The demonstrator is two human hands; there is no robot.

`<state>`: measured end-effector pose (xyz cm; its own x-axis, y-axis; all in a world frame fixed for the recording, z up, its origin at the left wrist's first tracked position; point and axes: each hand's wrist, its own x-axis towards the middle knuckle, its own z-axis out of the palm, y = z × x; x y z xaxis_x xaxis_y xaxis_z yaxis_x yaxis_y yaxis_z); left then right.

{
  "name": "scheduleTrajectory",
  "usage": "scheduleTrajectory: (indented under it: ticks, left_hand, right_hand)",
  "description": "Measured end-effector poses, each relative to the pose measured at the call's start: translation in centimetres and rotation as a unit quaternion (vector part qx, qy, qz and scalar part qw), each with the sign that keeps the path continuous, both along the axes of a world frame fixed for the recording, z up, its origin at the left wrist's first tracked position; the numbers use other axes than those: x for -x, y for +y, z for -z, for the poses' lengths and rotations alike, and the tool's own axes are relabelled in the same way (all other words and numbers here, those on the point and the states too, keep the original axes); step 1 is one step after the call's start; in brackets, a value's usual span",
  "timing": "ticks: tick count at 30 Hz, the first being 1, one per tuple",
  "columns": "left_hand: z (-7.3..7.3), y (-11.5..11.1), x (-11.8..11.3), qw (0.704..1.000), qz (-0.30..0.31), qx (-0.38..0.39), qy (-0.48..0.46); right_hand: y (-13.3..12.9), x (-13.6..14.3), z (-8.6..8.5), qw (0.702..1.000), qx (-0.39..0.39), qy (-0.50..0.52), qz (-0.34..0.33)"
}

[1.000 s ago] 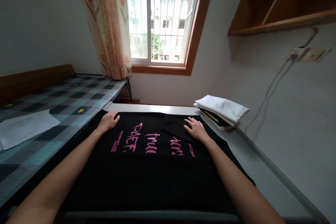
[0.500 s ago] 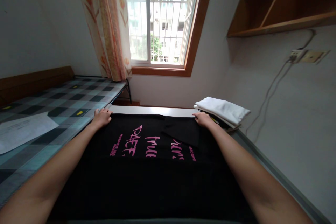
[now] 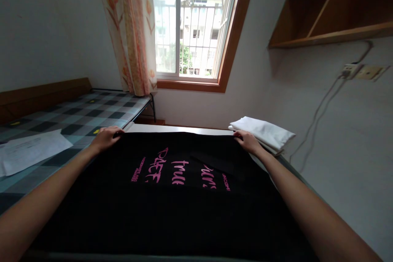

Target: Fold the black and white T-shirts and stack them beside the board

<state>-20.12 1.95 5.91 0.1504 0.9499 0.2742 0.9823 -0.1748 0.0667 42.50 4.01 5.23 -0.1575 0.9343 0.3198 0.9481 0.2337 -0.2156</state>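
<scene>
A black T-shirt (image 3: 184,217) with pink lettering lies spread over the white table (image 3: 147,128), its near part reaching the bottom of the view. My left hand (image 3: 107,137) pinches its far left corner, beside the bed's edge. The far right corner is held between the thumb and fingers of my right hand (image 3: 247,141), close to a folded white cloth (image 3: 260,129). Between the two hands the far edge is drawn nearly straight and looks slightly raised. A dark fold crosses part of the lettering on the right.
To the left, a bed with a checked mattress (image 3: 110,106) carries white paper sheets (image 3: 37,149). Ahead are a window (image 3: 196,32) and a flowered curtain (image 3: 132,37). A wooden shelf (image 3: 331,37) and a wall socket (image 3: 350,71) with hanging cables are at the right.
My hands have moved farther apart, the left one going left, and the T-shirt's far edge is pulled tauter. The flap near the right-hand lettering lies less distinct. The view shifted slightly.
</scene>
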Motion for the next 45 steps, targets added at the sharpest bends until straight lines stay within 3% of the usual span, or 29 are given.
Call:
scheduleTrajectory:
  ticks: [4, 7, 10, 13, 17, 21, 25, 28, 31, 35, 40, 45]
  left_hand:
    - [0.0, -4.7, 2.4, 0.997, 0.072, 0.005, -0.037]
    - [1.0, -7.6, 3.6, 0.997, 0.063, 0.037, -0.016]
    - [2.1, -9.0, 3.7, 0.995, 0.053, 0.086, 0.017]
    - [2.3, -9.3, 3.2, 0.991, 0.052, 0.118, 0.022]
    - [1.1, -9.6, 3.3, 0.995, 0.044, 0.091, -0.024]
    - [0.5, -10.5, 4.8, 0.991, 0.048, 0.092, -0.082]
    - [2.5, -11.0, 6.6, 0.977, 0.086, 0.178, -0.081]
    - [4.3, -11.2, 7.0, 0.977, 0.096, 0.181, -0.052]
    - [4.9, -12.1, 6.1, 0.99, 0.065, 0.127, 0.003]
    - [5.2, -14.6, 2.3, 0.997, 0.029, 0.019, 0.066]
    - [6.8, -16.2, -1.6, 0.993, 0.098, 0.033, 0.052]
    - [7.5, -15.4, -1.3, 0.994, 0.096, 0.05, 0.028]
  right_hand:
    - [-5.1, -2.0, -0.2, 0.992, -0.073, 0.042, -0.095]
    - [-9.2, -3.0, 1.0, 0.99, -0.053, 0.016, -0.133]
    - [-11.9, -3.1, 2.7, 0.987, -0.026, -0.023, -0.157]
    - [-12.7, -2.8, 3.3, 0.984, -0.026, -0.066, -0.161]
    - [-12.8, -2.9, 1.8, 0.985, -0.075, -0.079, -0.132]
    - [-14.1, -3.9, 1.1, 0.987, -0.101, -0.044, -0.116]
    - [-15.5, -4.4, 2.8, 0.987, -0.022, -0.028, -0.156]
    - [-16.2, -4.0, 3.5, 0.989, 0.009, -0.019, -0.146]
    - [-17.1, -2.8, 3.4, 0.995, -0.011, -0.028, -0.095]
    - [-19.4, 0.1, 4.2, 0.995, -0.077, -0.047, -0.034]
    - [-20.9, 2.5, 6.7, 0.996, -0.042, -0.074, -0.029]
    - [-19.9, 2.4, 7.1, 0.997, -0.024, -0.071, -0.017]
